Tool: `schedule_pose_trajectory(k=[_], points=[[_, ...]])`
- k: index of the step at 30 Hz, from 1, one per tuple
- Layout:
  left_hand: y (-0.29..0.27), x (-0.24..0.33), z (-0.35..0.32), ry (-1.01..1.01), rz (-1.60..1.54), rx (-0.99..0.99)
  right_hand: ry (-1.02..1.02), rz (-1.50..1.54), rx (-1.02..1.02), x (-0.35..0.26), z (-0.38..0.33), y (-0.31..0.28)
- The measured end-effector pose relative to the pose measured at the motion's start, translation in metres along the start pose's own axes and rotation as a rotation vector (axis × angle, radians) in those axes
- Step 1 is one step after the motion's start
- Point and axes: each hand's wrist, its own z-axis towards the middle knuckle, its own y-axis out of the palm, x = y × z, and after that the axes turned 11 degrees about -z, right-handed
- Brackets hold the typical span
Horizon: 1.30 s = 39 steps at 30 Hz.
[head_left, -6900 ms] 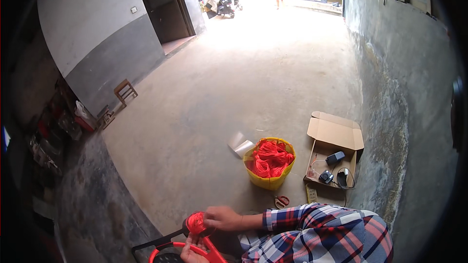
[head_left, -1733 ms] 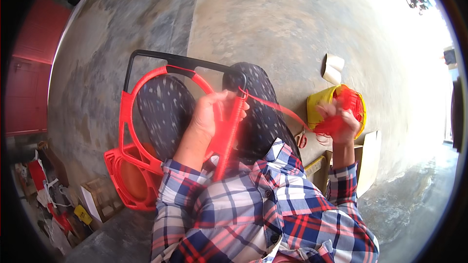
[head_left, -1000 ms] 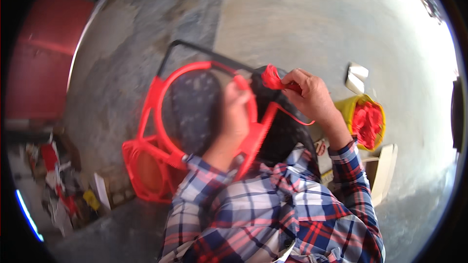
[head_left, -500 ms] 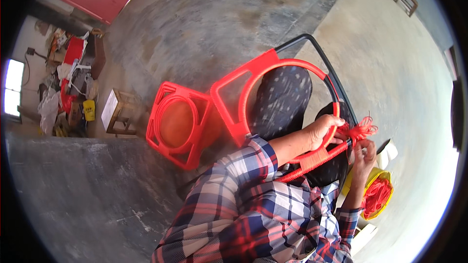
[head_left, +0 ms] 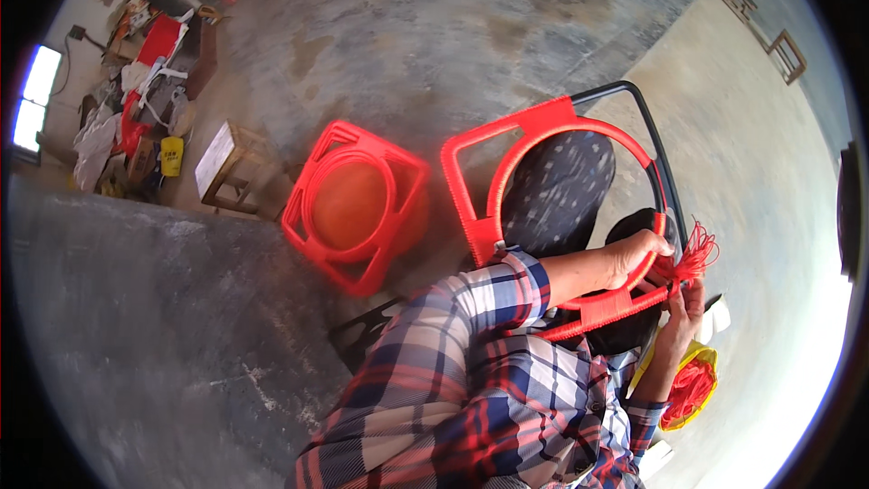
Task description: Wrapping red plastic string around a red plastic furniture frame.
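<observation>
A plaid shirt sleeve [head_left: 471, 371] fills the lower middle of the view, and both forearms run from it toward the right. The left hand [head_left: 634, 258] lies over the lower right rim of a red plastic frame [head_left: 543, 127], its fingers curled shut around that rim. Just beside it, the right hand [head_left: 683, 308] is raised with its fingers pinched closed on a bunch of red cord [head_left: 695, 254], whose loose ends fan out above the fingertips right at the frame's edge. The frame is a square with a round ring inside it, resting across the person's lap, with dark dotted fabric showing through the ring. Below the right forearm a yellow bucket [head_left: 688, 389] holding more red cord stands on the concrete floor [head_left: 407, 54]. Farther left, a second red frame [head_left: 358, 204] of the same shape lies on the floor, just beside a small wooden stool [head_left: 226, 167]. Beyond that, a pile of clutter [head_left: 136, 81] sits against the wall.
</observation>
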Motion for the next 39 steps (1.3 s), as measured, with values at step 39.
schedule_pose_trajectory(k=[39], points=[[0.008, -0.003, -0.004, 0.117, -0.033, 0.137, -0.055, -0.239, -0.151, 0.023, 0.024, -0.039]])
